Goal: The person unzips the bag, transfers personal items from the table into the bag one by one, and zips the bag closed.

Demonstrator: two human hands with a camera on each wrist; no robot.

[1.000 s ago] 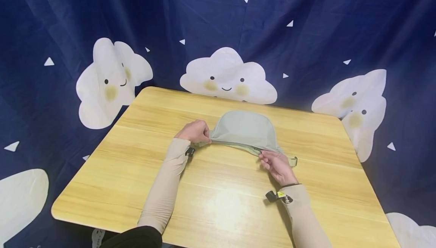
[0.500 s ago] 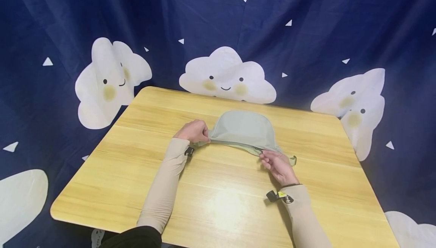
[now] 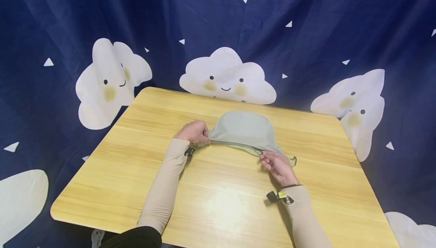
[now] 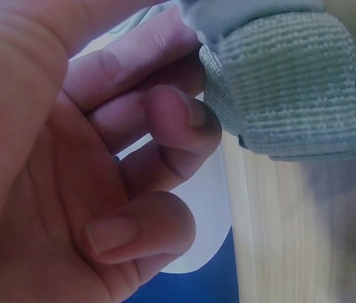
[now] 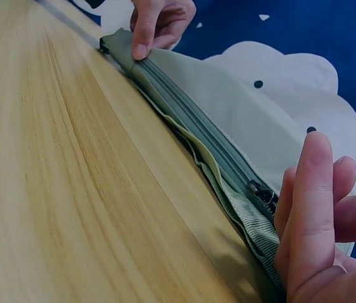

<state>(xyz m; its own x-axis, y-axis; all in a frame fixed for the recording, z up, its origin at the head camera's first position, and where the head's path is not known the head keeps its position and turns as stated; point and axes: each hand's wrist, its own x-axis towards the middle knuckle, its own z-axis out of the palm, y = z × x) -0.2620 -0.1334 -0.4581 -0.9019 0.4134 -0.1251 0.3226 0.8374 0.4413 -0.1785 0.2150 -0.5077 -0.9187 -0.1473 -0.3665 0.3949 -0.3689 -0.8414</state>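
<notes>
A pale grey-green waist bag point(image 3: 245, 127) lies on the wooden table, its rounded body pointing away and its zipper point(image 5: 197, 120) running along the near edge. At the bag's left end, my left hand point(image 3: 194, 131) pinches the corner by the zipper's end between thumb and finger. A ribbed webbing strap point(image 4: 295, 88) hangs beside those fingers in the left wrist view. My right hand point(image 3: 277, 166) is at the other end, thumb and finger pinched at the dark zipper pull point(image 5: 265, 194). The zipper teeth run joined between the two hands. Part of the pull is hidden behind my fingers.
The wooden table point(image 3: 136, 187) has rounded corners and reaches back to a dark blue curtain point(image 3: 218, 13) with cloud prints. A strap end with a buckle point(image 3: 293, 161) sticks out to the right of the bag. Both wrists carry small cameras.
</notes>
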